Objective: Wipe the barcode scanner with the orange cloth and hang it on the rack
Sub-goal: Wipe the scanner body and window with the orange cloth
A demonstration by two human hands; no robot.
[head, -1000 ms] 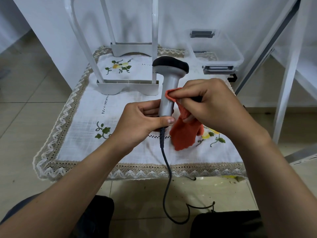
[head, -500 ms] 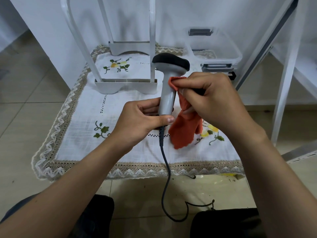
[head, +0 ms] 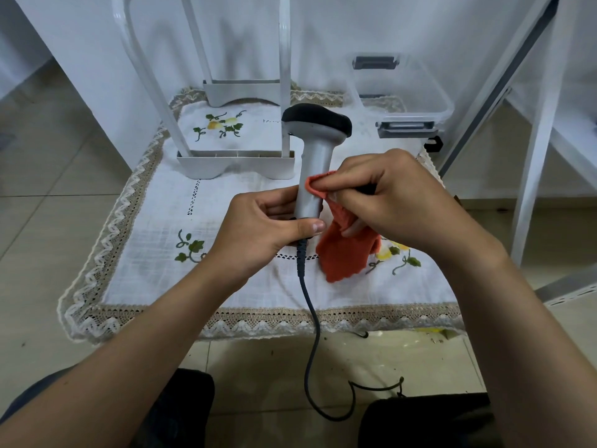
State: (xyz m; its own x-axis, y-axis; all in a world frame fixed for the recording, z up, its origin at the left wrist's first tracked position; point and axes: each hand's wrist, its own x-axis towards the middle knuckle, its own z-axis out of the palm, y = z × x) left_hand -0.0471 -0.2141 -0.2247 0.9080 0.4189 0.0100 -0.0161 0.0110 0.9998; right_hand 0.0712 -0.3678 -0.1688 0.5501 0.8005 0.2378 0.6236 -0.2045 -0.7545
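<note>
- Left hand (head: 258, 231) grips the scanner (head: 316, 163) at the handle base, thumb across the front. It holds the scanner upright, head up, likely to leave the handle bare for wiping.
- Right hand (head: 397, 202) pinches the cloth (head: 345, 257) against the handle's right side. The rest hangs below; can't tell if it touches the table.
- Scanner is held above mid-table, near the rack (head: 235, 161) and in front of it. It is not hung yet; I judge this the wiping step.
- Cable (head: 311, 318) drops from the handle past the table edge and loops near the floor (head: 42, 176).
- Surface: white embroidered tablecloth (head: 155, 221) with a lace border.
- Room: clear bin (head: 400, 92) back right, white wall, tiled floor.
</note>
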